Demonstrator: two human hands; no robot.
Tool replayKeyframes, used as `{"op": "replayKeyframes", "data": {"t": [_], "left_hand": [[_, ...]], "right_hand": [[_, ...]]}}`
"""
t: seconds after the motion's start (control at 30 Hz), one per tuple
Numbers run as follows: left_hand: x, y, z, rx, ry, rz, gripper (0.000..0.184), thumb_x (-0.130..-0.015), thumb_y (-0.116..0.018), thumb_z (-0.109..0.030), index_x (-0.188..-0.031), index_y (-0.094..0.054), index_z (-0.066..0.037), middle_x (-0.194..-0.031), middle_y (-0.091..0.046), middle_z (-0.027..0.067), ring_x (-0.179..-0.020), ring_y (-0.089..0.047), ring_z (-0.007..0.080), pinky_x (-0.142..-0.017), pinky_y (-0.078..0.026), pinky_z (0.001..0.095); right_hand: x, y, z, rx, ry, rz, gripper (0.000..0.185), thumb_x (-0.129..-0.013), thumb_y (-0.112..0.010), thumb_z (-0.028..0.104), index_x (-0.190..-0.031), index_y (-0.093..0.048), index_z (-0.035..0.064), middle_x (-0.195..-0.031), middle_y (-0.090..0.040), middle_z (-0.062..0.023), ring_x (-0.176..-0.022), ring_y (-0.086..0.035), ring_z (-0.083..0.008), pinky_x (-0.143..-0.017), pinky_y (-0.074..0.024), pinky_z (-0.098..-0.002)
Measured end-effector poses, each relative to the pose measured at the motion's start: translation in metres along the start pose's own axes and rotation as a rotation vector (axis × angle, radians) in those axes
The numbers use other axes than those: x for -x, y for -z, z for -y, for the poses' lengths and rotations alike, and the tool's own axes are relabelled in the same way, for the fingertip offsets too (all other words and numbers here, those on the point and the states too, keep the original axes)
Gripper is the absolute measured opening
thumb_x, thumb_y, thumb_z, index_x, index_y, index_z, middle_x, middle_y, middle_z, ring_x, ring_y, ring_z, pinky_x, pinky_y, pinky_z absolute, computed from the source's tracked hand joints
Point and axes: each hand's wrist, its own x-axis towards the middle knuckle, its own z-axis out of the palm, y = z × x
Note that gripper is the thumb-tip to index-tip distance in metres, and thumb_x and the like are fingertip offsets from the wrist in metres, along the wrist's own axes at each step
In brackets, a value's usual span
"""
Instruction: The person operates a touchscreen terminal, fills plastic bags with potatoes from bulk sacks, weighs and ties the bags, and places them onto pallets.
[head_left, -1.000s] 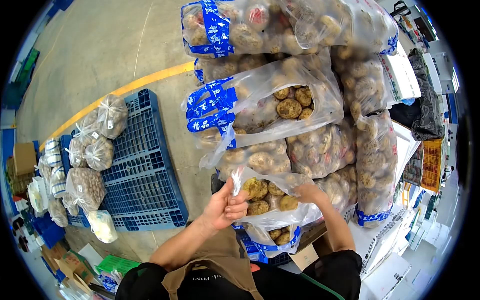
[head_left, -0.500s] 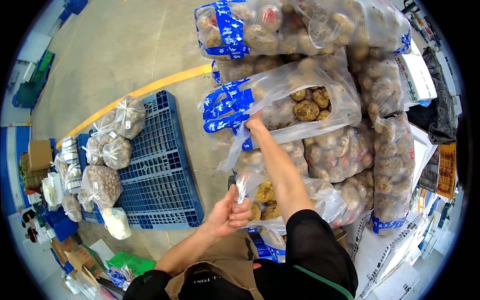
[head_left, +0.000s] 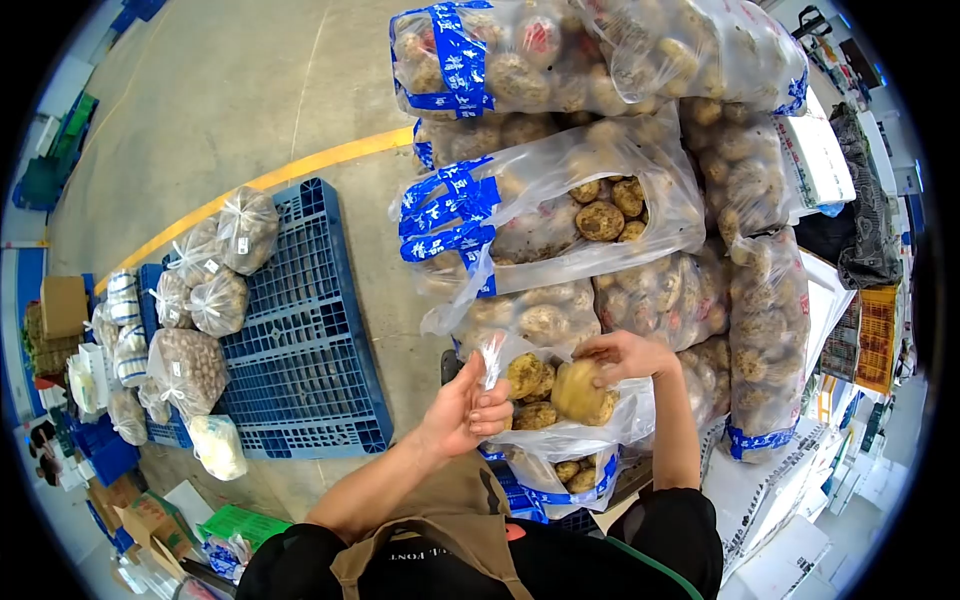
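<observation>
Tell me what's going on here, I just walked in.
Someone is handling potatoes bare-handed. The left grip pinches some clear plastic beside an opened bag, while the right grip has a large potato at the bag's opening. Just beyond, a torn sack shows more potatoes inside. Off to the left, tied bags sit on a blue pallet.
</observation>
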Motion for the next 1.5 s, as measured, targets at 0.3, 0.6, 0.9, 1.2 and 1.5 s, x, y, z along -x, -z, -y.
{"op": "replayKeyframes", "data": {"t": [0.3, 0.6, 0.9, 1.2, 1.5], "left_hand": [[-0.001, -0.001, 0.015, -0.025, 0.011, -0.054, 0.035, -0.095, -0.034, -0.049, -0.127, -0.038, -0.036, -0.066, -0.032, -0.0021, -0.051, -0.029, 0.0066, -0.041, -0.027, 0.0177], [0.004, -0.011, 0.012, -0.077, -0.065, -0.111, 0.038, -0.094, -0.037, -0.050, -0.129, -0.040, -0.036, -0.065, -0.033, -0.0034, -0.049, -0.027, 0.0044, -0.040, -0.025, 0.0154], [-0.006, -0.012, 0.005, -0.094, -0.069, -0.088, 0.038, -0.094, -0.037, -0.050, -0.129, -0.040, -0.035, -0.065, -0.033, -0.0036, -0.049, -0.027, 0.0044, -0.040, -0.025, 0.0152], [-0.013, -0.007, 0.009, -0.008, -0.006, -0.018, 0.041, -0.094, -0.034, -0.052, -0.133, -0.034, -0.039, -0.067, -0.032, -0.0020, -0.051, -0.029, 0.0063, -0.043, -0.028, 0.0172], [0.003, -0.011, 0.009, -0.098, -0.087, -0.126, 0.045, -0.092, -0.038, -0.053, -0.133, -0.036, -0.034, -0.065, -0.033, -0.0032, -0.050, -0.028, 0.0051, -0.040, -0.026, 0.0164]], "right_hand": [[-0.264, 0.032, -0.032, 0.312, 0.042, -0.702, 0.033, -0.067, -0.064, 0.023, -0.089, -0.064, -0.0018, -0.089, -0.063, -0.0246, -0.087, -0.061, -0.0380, -0.078, -0.0479, -0.0427], [-0.293, -0.024, -0.053, 0.957, -0.237, -0.555, 0.033, -0.069, -0.056, 0.013, -0.098, -0.066, -0.0001, -0.111, -0.057, -0.0145, -0.115, -0.043, -0.0316, -0.091, -0.0355, -0.0470], [-0.093, 0.026, -0.005, -0.087, 0.092, -0.710, 0.055, -0.056, -0.077, 0.026, -0.101, -0.062, -0.0023, -0.089, -0.065, -0.0133, -0.081, -0.061, -0.0209, -0.070, -0.0501, -0.0356], [-0.091, 0.010, 0.010, 0.193, 0.208, -0.490, 0.052, -0.071, -0.070, 0.022, -0.116, -0.057, 0.0002, -0.092, -0.064, -0.0149, -0.087, -0.061, -0.0270, -0.079, -0.0482, -0.0350], [-0.297, 0.003, -0.082, 0.606, -0.185, -0.621, 0.039, -0.074, -0.059, 0.031, -0.100, -0.063, 0.0018, -0.103, -0.061, -0.0249, -0.098, -0.060, -0.0351, -0.084, -0.0482, -0.0434]]}}
